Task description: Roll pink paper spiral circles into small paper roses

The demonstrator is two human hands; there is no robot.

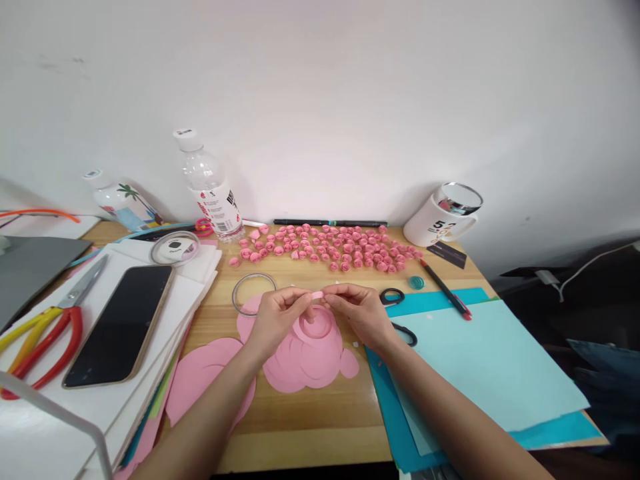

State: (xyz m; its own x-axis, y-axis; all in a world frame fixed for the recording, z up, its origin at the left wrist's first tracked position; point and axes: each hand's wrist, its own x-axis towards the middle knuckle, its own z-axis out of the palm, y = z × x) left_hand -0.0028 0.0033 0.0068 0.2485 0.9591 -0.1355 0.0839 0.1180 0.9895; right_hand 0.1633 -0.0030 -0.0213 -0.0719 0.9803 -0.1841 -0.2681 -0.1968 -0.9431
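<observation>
Both forearms reach forward—left hand and right hand pinching a narrow pink paper strip between them, above overlapping round pink paper pieces. Small pink rolled-paper roses spread beyond; black-handled scissors lie right.

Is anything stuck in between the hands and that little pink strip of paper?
No, nothing visible is in the way. The left hand and right hand both have their fingertips right on the pink strip. The pink paper circles lie below, not in between.
</observation>
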